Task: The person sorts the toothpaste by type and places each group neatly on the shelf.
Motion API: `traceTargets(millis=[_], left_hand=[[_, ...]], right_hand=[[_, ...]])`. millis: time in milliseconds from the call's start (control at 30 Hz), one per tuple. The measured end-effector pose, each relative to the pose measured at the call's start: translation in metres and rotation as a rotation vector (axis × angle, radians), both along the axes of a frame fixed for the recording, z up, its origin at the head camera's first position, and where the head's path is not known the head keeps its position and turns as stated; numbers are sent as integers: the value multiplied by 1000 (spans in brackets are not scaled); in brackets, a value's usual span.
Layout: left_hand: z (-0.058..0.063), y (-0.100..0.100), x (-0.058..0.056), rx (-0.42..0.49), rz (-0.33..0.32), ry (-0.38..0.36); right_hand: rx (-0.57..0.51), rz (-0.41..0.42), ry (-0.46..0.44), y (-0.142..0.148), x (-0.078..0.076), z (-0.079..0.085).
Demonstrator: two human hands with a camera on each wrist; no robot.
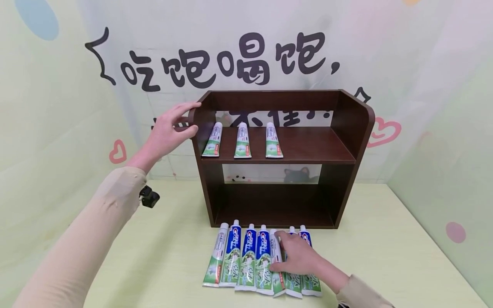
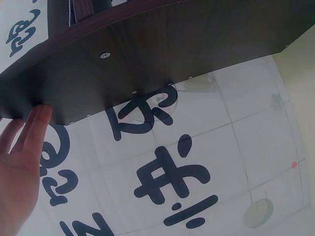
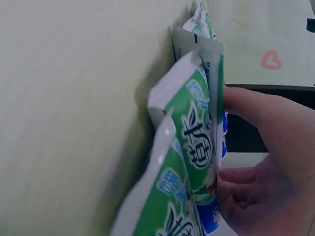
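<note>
My left hand (image 1: 169,130) rests against the left side panel of a dark brown two-tier shelf (image 1: 277,161), its fingertips at the panel's upper front edge. In the left wrist view, straight fingers (image 2: 35,129) touch the panel's outer face. On the table, my right hand (image 1: 298,254) pinches a white-and-green toothpaste tube (image 1: 275,248) between thumb and fingers, within a row of tubes. Blue-and-green Crest tubes (image 1: 248,256) lie to its left, and another Crest tube (image 1: 311,284) lies at the row's right end. In the right wrist view, the pinched tube (image 3: 214,73) stands partly behind its neighbours.
Three white-and-green toothpaste tubes (image 1: 242,141) lean on the shelf's upper tier, towards the left. Below is the lower tier (image 1: 275,205). Another white-and-green tube (image 1: 217,256) forms the row's left end. A printed curtain (image 1: 246,25) hangs behind the pale table (image 1: 385,239).
</note>
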State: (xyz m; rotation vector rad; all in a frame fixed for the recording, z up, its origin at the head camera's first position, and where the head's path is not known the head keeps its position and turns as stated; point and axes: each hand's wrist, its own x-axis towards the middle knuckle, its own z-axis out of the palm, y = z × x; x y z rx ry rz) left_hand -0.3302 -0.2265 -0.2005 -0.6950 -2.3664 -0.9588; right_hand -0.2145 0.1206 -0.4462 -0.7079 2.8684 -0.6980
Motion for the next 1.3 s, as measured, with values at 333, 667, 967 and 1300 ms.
traceTargets(millis=[333, 667, 967, 1300], left_hand=[[1, 0, 2, 2, -1, -22], [1, 0, 1, -4, 9, -7], [1, 0, 2, 8, -1, -29], [1, 0, 1, 7, 0, -22]], right_hand=[[-35, -82, -27, -7, 4, -4], [-95, -99, -90, -11, 2, -3], [-164, -75, -157, -15, 0, -1], [-172, -46, -232, -15, -9, 5]])
